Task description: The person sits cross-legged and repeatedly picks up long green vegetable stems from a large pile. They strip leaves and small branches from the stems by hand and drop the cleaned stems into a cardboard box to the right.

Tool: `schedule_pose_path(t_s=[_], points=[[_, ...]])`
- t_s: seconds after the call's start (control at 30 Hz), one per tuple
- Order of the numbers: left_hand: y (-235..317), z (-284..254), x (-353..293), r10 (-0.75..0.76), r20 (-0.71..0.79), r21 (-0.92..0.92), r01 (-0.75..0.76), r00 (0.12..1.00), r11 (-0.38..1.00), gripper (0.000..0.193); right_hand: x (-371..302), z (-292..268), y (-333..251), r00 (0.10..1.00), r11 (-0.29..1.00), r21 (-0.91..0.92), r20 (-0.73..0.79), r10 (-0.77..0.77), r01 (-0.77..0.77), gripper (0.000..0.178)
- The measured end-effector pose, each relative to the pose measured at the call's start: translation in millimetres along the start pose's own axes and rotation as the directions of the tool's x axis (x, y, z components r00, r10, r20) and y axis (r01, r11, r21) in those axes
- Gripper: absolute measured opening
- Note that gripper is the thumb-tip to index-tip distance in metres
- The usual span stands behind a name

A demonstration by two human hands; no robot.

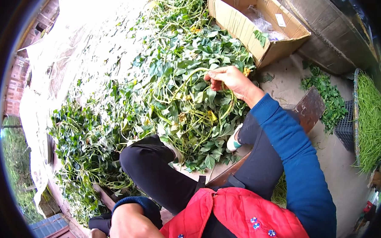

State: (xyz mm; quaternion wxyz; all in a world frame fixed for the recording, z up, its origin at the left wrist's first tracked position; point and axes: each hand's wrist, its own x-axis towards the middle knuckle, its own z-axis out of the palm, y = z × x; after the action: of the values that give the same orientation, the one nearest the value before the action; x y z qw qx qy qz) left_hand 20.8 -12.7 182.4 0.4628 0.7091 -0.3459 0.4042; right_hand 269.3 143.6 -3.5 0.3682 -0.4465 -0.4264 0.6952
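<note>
My right hand is closed in a pinch on a long green vine stem, held over a large heap of leafy vines. The stem curves left from my fingertips, and part of it appears to hang below the hand. My left hand is low at the lower left, close to my red quilted vest. Its back faces up, and its fingers run out of sight at the lower edge, so whether it holds anything is hidden. Several yellowed leaves show among the green ones.
An open cardboard box with plastic bags stands at the far right, beside a big wooden tub. Loose greens lie on the floor near a dark plastic basket. A round tray of thin green stalks stands at the right edge.
</note>
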Motion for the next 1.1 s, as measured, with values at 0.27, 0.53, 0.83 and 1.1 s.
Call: schedule_pose_path(t_s=[0.27,0.53,0.83,1.1], points=[[2.4,7.0,-33.0,0.181,0.063,0.178,-0.19,0.981,0.966,0.021,1.0,2.9,-3.9,1.0,1.0,-0.018,-0.025,-0.014,0.014,0.023],[-9.9,0.4,-10.7,-0.303,0.075,0.353,0.259,0.95,0.899,0.024,5.1,9.2,-4.8,1.0,1.0,-0.025,-0.009,-0.006,0.006,0.024],[6.9,29.0,75.6,-0.873,0.275,0.915,0.168,0.403,0.366,0.022,6.6,19.5,-3.5,1.0,0.999,-0.038,0.002,0.032,-0.031,0.023],[56.7,-25.8,77.5,-0.897,0.246,0.741,0.526,0.367,0.418,0.054,7.7,33.9,-19.9,0.97,0.996,-0.084,0.239,0.038,-0.018,0.032]])
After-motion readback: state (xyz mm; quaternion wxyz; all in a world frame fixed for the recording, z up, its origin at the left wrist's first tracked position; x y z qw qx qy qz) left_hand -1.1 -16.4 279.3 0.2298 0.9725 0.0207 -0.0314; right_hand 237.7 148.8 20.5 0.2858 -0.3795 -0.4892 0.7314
